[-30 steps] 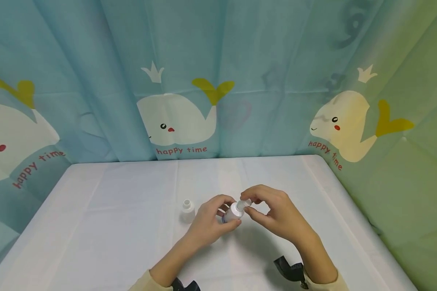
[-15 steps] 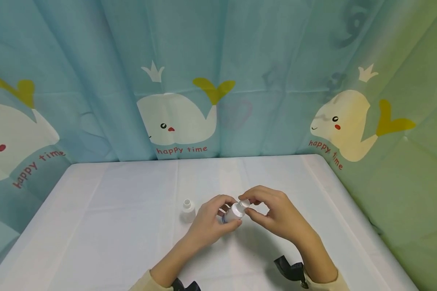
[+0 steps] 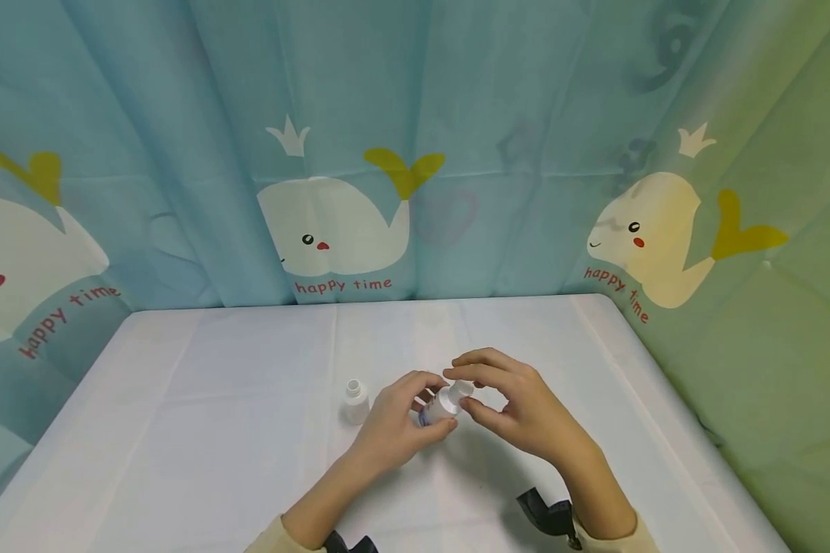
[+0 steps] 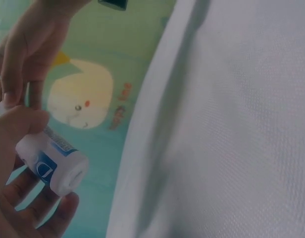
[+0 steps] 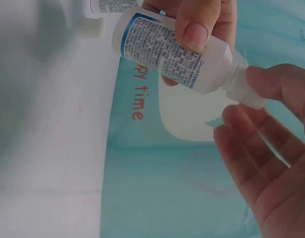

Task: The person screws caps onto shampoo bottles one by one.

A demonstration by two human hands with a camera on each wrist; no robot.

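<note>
One bottle (image 5: 167, 62), left fingers (image 4: 63, 216) gripping, right fingers (image 5: 236, 161) pinching cap (image 5: 239, 90), underside (image 4: 73, 180) only from left wrist

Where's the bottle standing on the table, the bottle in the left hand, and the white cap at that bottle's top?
Standing bottle (image 3: 356, 407): head view, on its white body.
Held bottle (image 5: 165, 55): right wrist view, on its printed label.
White cap (image 5: 242, 91): right wrist view, on its side.

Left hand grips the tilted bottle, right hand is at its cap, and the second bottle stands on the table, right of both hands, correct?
Wrong side: the head view shows the second bottle standing left of the left hand. That hand does grip the tilted bottle, with the right hand at its cap.
</note>
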